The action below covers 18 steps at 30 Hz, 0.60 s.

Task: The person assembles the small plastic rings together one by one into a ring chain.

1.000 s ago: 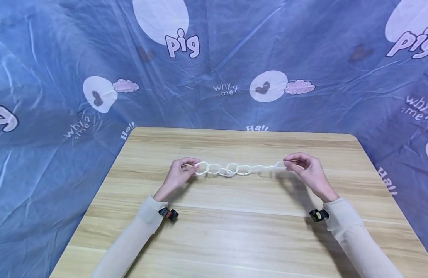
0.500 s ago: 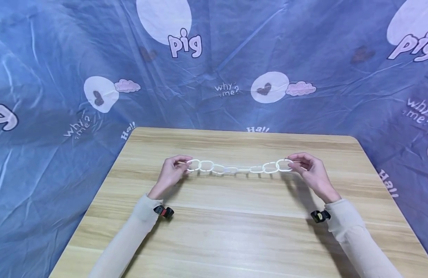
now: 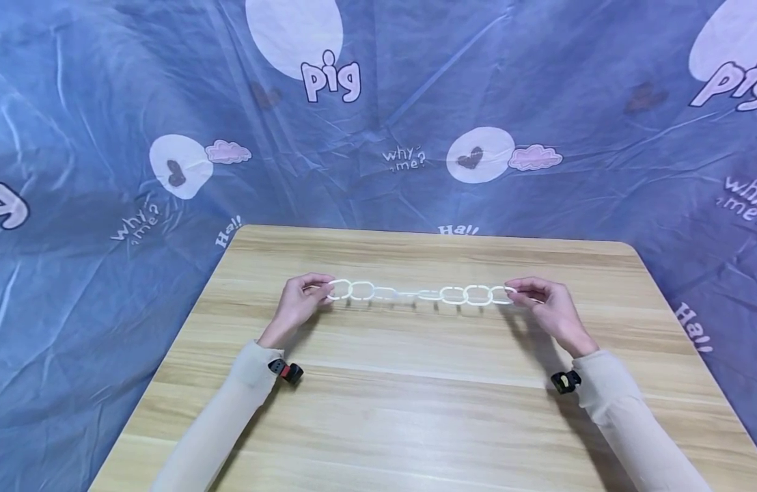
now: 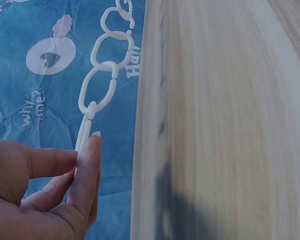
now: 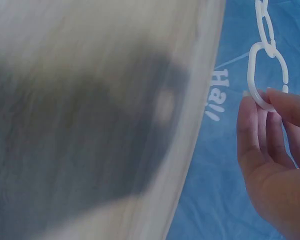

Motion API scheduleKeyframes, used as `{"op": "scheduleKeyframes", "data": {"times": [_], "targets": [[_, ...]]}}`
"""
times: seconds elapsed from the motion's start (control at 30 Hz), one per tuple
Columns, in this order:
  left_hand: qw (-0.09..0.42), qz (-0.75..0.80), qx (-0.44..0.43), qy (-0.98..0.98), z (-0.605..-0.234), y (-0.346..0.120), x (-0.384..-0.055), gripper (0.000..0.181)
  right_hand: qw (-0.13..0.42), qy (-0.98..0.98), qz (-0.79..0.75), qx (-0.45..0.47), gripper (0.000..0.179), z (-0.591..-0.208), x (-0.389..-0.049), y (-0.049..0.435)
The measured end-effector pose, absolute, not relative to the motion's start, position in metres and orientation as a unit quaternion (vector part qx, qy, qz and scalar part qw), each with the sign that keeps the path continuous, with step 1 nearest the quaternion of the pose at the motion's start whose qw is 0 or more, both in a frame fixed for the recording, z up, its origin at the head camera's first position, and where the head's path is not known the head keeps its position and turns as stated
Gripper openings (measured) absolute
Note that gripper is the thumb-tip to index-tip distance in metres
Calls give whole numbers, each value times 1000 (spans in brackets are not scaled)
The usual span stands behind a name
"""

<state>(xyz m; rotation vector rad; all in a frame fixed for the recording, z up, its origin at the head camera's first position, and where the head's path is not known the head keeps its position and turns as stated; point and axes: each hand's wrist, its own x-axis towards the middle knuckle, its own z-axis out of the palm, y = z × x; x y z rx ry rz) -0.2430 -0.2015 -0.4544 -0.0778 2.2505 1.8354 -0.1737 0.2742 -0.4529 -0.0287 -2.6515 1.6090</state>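
A chain of several white plastic links point(image 3: 454, 295) stretches almost straight between the two hands, held above the table with its shadow below. My left hand point(image 3: 300, 301) pinches the end link at the chain's left between thumb and fingers. In the left wrist view that end link point(image 4: 83, 132) runs down into the fingertips, and more links point(image 4: 97, 90) lead away from it. On the other side my right hand point(image 3: 549, 307) pinches the opposite end link point(image 5: 253, 70), whose lower curve sits between thumb and fingers in the right wrist view. Small gaps show in some links.
Beneath the hands is a light wood-grain table point(image 3: 378, 424) with rounded far corners. A blue printed cloth point(image 3: 366, 184) hangs behind and at both sides of it. Each wrist carries a small black camera point(image 3: 285, 371).
The left hand has moved left, away from the right hand. The chain went from bunched and sagging to drawn out nearly level, its links spread apart. Both hands keep their hold.
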Motion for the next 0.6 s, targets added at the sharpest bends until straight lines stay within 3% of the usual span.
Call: {"op": "scheduleKeyframes", "data": {"times": [0.6], "targets": [[134,586,-7,799,-461,-207,-258,25,23,-897,442,-2,16,-470,-184,275]]}}
